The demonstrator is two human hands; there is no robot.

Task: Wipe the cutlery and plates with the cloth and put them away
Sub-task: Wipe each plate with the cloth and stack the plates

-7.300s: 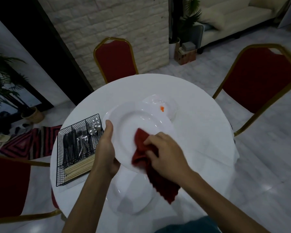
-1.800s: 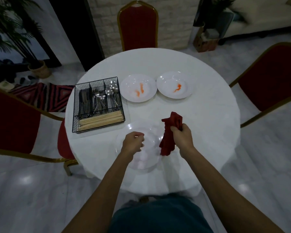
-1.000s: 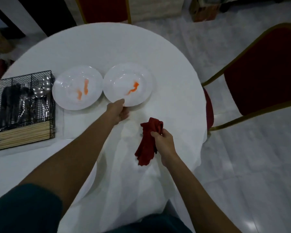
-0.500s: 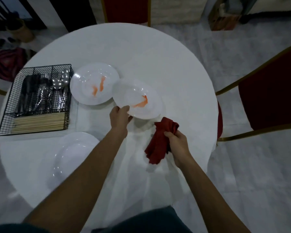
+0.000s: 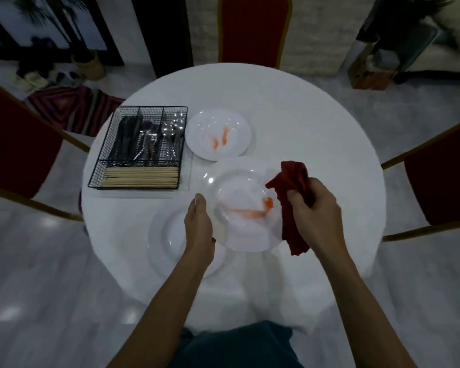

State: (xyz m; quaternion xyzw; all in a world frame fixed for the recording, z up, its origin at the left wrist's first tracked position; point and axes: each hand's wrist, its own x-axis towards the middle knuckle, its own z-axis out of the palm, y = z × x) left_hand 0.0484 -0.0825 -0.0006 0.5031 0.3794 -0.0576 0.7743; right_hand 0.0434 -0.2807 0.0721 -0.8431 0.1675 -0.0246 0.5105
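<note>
Round white table (image 5: pixel 316 128), three white plates, clean plate (image 5: pixel 168 240) nearest, left hand (image 5: pixel 198 224) gripping the rim of the orange-smeared plate (image 5: pixel 245 205), right hand (image 5: pixel 316 211) clenched round one red cloth (image 5: pixel 294 205) at its right edge, second stained plate (image 5: pixel 218 134) beyond, one wire caddy (image 5: pixel 98 171) far left, chopsticks (image 5: pixel 141 177) in its near compartment, cutlery (image 5: pixel 149 139) in three behind.

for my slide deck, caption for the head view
Left hand holds a stained plate while the right hand grips a red cloth at its rim.

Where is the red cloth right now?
In the head view it is right of centre: the red cloth hangs from the right hand, at the right edge of the stained plate that the left hand holds.
</note>
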